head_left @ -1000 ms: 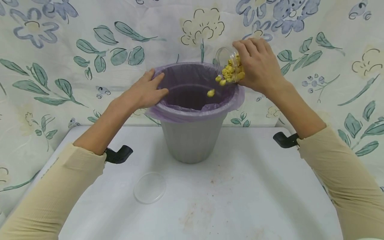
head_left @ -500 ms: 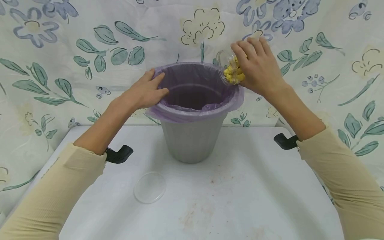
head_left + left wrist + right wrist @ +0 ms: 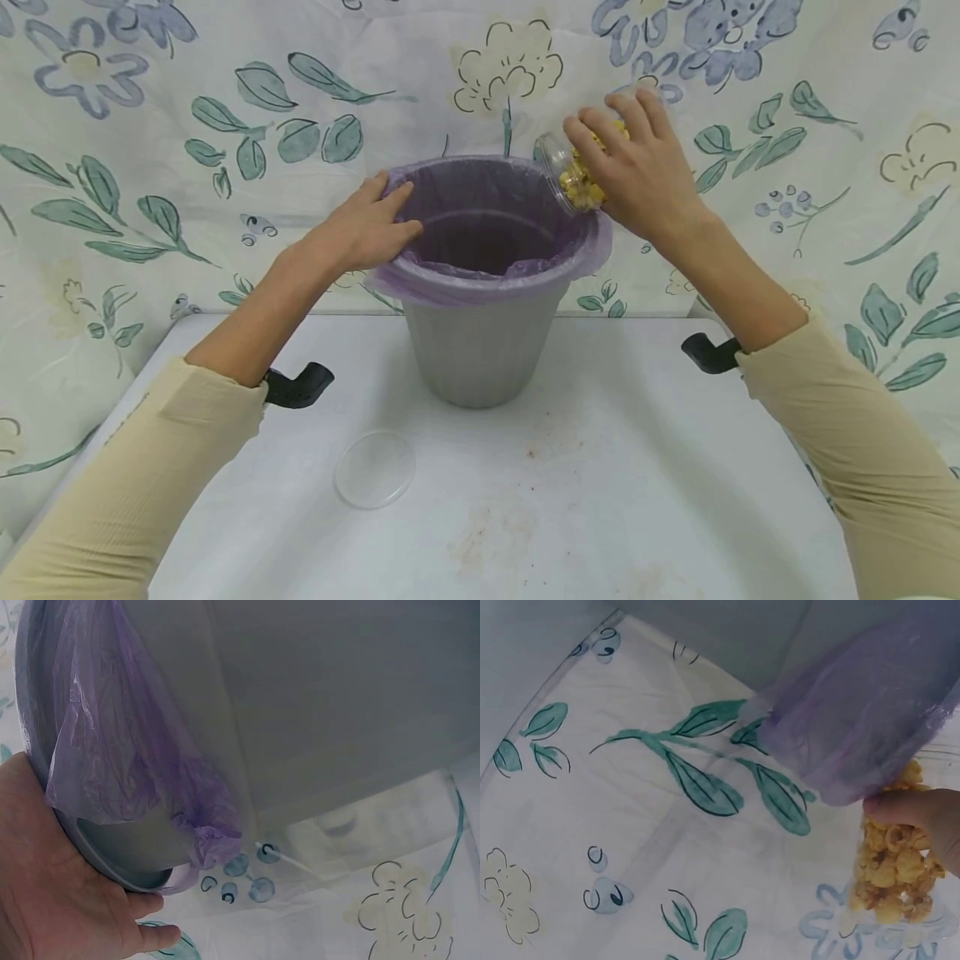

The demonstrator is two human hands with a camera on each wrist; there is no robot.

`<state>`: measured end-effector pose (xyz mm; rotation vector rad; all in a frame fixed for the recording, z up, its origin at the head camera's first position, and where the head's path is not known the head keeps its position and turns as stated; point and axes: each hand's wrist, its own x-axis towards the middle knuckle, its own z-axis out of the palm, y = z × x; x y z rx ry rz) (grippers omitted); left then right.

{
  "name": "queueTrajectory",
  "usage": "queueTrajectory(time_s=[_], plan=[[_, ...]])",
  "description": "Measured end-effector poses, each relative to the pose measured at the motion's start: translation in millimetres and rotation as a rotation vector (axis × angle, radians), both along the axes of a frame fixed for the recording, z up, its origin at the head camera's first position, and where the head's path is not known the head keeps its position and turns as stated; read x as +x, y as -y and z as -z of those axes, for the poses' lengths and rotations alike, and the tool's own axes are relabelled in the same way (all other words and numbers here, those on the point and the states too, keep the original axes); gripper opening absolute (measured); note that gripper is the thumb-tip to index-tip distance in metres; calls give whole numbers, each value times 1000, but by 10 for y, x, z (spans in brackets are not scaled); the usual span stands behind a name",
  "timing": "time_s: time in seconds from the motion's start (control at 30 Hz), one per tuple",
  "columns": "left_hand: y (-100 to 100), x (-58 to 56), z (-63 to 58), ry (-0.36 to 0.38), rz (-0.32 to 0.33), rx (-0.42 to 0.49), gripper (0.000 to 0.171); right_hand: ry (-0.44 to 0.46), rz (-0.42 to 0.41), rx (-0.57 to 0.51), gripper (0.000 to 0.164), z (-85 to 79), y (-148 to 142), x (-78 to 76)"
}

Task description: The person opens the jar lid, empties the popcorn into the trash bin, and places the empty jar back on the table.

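Note:
A clear plastic jar partly filled with yellow popcorn lies tipped over the right side of the bin's rim. My right hand grips the jar's body, and its mouth faces left over the opening. In the right wrist view the thumb presses along the jar's side. The grey bin stands upright, lined with a purple bag folded over its rim. My left hand rests on the left rim, fingers spread and fairly straight. The bottom of the bin is dark inside.
A round clear lid lies flat on the white table, in front of the bin to the left. Brownish specks and smears mark the tabletop. A floral cloth hangs right behind the bin.
A popcorn piece was falling from the jar a second ago; none is in the air now. The right hand has turned the jar slightly and shifted a little left. The left hand stays put.

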<state>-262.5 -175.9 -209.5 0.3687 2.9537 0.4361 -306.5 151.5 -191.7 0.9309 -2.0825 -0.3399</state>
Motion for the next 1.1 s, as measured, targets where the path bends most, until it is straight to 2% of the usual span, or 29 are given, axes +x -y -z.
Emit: queueTrajectory(time_s=[0.1,0.3,0.6,0.93,1.1], plan=[[0,2,-2,1,2,2,69,-11,2,18,66,3,15,-1],[4,2,-2,4,6,-3,69,6,44,43,70,3,34,3],[2,-9,4,-8,13,-9,69,33,64,50,72,-2,53,16],[4,-5,2,-7,11,-11,70,1,55,64,69,3,45,15],[4,-7,3,-7,11,-11,70,-29,74,103,72,26,43,7]])
